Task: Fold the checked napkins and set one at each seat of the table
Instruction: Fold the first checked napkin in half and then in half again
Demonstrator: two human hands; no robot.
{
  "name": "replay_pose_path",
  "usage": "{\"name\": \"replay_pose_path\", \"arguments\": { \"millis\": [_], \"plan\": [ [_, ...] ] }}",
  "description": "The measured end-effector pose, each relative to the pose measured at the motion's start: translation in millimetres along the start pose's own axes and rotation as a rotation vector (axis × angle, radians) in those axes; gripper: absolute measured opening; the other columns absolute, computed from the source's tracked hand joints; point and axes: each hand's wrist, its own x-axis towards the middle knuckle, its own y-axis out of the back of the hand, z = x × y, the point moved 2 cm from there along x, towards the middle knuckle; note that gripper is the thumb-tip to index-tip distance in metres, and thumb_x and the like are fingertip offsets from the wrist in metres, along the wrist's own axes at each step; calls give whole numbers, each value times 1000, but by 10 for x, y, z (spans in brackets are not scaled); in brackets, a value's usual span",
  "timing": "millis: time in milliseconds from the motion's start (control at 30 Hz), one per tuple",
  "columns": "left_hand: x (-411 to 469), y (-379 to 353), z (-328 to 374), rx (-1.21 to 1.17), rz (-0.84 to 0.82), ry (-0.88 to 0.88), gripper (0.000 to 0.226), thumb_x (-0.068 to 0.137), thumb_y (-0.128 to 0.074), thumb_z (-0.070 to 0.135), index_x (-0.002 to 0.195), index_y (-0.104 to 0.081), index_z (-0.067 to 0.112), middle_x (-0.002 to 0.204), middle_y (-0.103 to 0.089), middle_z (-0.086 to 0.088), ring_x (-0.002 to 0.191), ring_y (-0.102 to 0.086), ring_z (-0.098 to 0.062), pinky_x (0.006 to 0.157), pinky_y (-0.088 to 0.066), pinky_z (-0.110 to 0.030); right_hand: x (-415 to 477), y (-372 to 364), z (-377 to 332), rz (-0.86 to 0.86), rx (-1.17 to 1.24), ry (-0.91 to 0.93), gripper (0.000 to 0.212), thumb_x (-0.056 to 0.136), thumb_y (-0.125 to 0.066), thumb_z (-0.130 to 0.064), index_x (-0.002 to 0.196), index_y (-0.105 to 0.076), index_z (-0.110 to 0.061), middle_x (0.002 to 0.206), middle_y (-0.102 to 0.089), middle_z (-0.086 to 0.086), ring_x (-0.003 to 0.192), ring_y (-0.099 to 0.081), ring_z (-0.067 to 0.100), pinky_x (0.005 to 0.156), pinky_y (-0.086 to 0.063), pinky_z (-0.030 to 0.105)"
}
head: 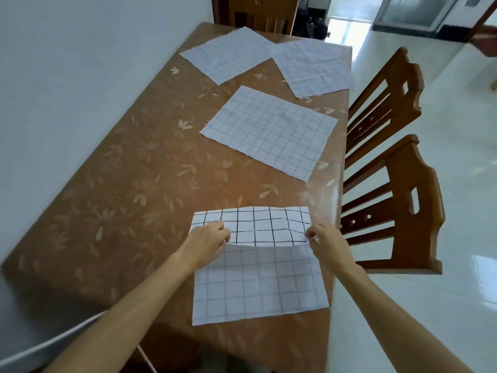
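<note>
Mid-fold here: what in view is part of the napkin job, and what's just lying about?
Job: half-folded white checked cloth napkin, pinched by left hand and right hand; three flat checked napkins; brown leaf-patterned table; wooden chairs.
Lying about: black bag on the far floor.

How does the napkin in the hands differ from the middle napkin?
The held napkin is partly folded, its far edge turned back over itself; the middle napkin lies flat. The left hand and right hand pinch the held napkin; nothing touches the middle napkin. Both are white, checked.
</note>
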Motion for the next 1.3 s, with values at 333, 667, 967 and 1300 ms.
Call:
{"name": "replay_pose_path", "arguments": {
  "millis": [333, 667, 967, 1300],
  "plan": [
    [-853, -513, 757, 0, -82, 126, 6, 84, -66, 11, 89, -66, 16, 85, -59, 0, 69, -58, -19, 57, -42, -27, -967, -213, 243, -46, -57, 45, 16, 82, -65, -1, 87, -77, -12, 93, -69, 7, 75, -62, 29, 58, -49, 33],
    [-1341, -922, 1020, -30, -143, 276, 9, 93, -57, 16, 99, -64, 16, 98, -59, 0, 85, -61, -18, 71, -50, -27, -1389, -400, 379, -159, -72, 53, 21, 90, -60, -11, 100, -77, -17, 108, -73, -2, 97, -59, 23, 80, -50, 32],
    [-1131, -984, 939, -39, 45, 401, 28, 91, -59, 14, 119, -63, 13, 116, -58, -4, 106, -57, -20, 82, -55, -28, -1358, -442, 208, -85, 18, 94, 33, 89, -59, -35, 117, -67, -21, 126, -60, -3, 123, -48, 18, 105, -37, 38],
    [-274, -1193, 783, 18, 35, 315, 60, 100, -44, 32, 154, -24, 14, 163, -13, -15, 151, -12, -33, 120, -24, -48, -589, -905, -568, -213, -157, 208, 58, 100, -38, -17, 155, -18, -12, 164, -6, 8, 151, -5, 24, 120, -12, 39]
  ]
}}
